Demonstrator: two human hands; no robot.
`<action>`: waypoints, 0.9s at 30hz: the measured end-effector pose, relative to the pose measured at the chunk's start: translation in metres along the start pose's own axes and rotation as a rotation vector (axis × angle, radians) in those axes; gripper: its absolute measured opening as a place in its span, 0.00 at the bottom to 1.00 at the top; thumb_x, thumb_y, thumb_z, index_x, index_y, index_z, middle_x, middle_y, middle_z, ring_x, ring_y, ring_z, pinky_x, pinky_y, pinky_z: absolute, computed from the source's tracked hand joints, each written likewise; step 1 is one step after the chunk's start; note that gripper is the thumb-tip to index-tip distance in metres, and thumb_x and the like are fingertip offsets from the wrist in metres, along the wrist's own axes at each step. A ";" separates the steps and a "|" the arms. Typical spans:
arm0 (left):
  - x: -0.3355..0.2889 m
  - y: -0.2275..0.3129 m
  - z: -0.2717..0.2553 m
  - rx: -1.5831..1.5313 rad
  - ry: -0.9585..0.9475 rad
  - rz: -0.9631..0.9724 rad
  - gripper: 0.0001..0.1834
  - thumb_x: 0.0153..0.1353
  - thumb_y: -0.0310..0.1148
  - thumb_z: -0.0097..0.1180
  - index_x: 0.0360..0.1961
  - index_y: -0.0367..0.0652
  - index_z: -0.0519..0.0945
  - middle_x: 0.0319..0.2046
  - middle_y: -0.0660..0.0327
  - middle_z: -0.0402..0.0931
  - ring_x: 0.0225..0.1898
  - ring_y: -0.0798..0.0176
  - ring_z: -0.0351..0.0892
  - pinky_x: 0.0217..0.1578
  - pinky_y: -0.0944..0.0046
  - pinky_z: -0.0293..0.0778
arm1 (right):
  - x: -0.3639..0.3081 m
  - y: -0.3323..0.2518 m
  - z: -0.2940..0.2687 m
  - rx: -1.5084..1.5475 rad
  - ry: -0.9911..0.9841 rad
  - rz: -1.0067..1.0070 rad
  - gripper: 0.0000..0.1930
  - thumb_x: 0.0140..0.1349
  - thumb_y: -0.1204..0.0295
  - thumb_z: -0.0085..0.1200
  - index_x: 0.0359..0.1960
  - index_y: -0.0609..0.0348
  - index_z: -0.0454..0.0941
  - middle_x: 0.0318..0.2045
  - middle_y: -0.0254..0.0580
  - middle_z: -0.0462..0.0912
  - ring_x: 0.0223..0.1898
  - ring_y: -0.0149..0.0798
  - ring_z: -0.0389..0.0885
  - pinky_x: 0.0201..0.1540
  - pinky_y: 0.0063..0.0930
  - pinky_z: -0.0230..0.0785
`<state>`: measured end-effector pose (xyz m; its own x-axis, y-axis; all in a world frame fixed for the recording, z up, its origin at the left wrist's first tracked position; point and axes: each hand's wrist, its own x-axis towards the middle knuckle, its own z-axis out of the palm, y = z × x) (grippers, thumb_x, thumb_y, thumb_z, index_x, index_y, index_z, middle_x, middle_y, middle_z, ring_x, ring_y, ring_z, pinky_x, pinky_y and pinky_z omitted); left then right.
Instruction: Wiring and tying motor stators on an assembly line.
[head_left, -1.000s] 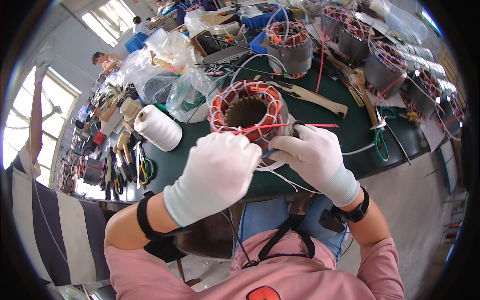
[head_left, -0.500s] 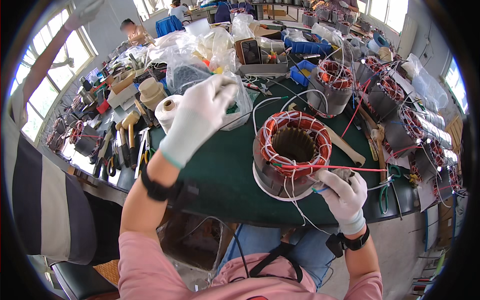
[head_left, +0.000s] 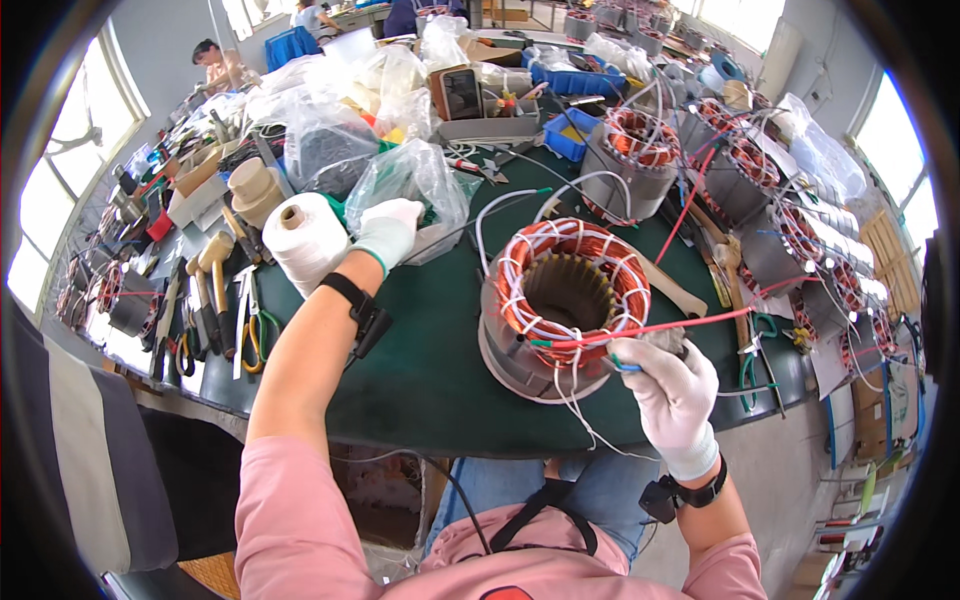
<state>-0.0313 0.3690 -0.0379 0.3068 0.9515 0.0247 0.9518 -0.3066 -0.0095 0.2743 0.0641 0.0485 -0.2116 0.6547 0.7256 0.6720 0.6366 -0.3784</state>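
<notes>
A motor stator [head_left: 572, 305] with a grey shell and orange-red windings laced with white cord stands on the green table before me. Beside its front right edge, my right hand [head_left: 672, 402], white-gloved, pinches a thin wire with a blue tip [head_left: 626, 364]. A red sleeved lead [head_left: 690, 322] with a green end crosses the windings just above that hand. Farther left, my left hand [head_left: 386, 235], also gloved, is at the mouth of a clear plastic bag [head_left: 425, 180] with green pieces inside. Its fingertips are hidden. White cords hang from the stator's front.
A white thread cone [head_left: 305, 240] stands left of my left hand. Mallets [head_left: 215, 262] and scissors [head_left: 258, 335] lie farther left. Behind the stator is another stator [head_left: 630, 165]; several more line the right side. Green-handled scissors [head_left: 748, 380] lie at the right edge.
My left hand has gone from raised above the table down to the plastic bag. My right hand keeps its pinch beside the stator. The other person's raised gloved arm at the left has left the view.
</notes>
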 end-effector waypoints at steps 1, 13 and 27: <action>-0.002 -0.003 0.002 0.017 0.006 0.034 0.15 0.67 0.36 0.47 0.45 0.52 0.87 0.44 0.51 0.85 0.49 0.47 0.85 0.49 0.51 0.78 | -0.002 -0.002 0.000 0.056 -0.007 0.061 0.15 0.56 0.79 0.67 0.47 0.59 0.87 0.35 0.41 0.88 0.33 0.42 0.86 0.38 0.28 0.77; -0.001 0.004 0.001 0.181 0.077 0.034 0.09 0.63 0.34 0.55 0.38 0.51 0.88 0.39 0.55 0.86 0.45 0.50 0.87 0.45 0.49 0.81 | -0.007 -0.014 0.000 0.335 -0.038 0.403 0.12 0.60 0.79 0.66 0.46 0.55 0.88 0.34 0.36 0.84 0.28 0.26 0.77 0.33 0.23 0.71; -0.024 -0.010 -0.007 -0.035 0.410 0.085 0.09 0.61 0.37 0.62 0.42 0.51 0.81 0.40 0.56 0.83 0.44 0.47 0.84 0.46 0.49 0.79 | -0.005 -0.017 0.001 0.307 -0.002 0.392 0.11 0.58 0.76 0.68 0.43 0.52 0.88 0.31 0.34 0.82 0.24 0.29 0.72 0.30 0.24 0.67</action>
<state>-0.0481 0.3491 -0.0310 0.3524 0.8355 0.4215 0.9204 -0.3910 0.0055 0.2634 0.0506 0.0504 0.0134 0.8696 0.4936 0.4613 0.4326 -0.7746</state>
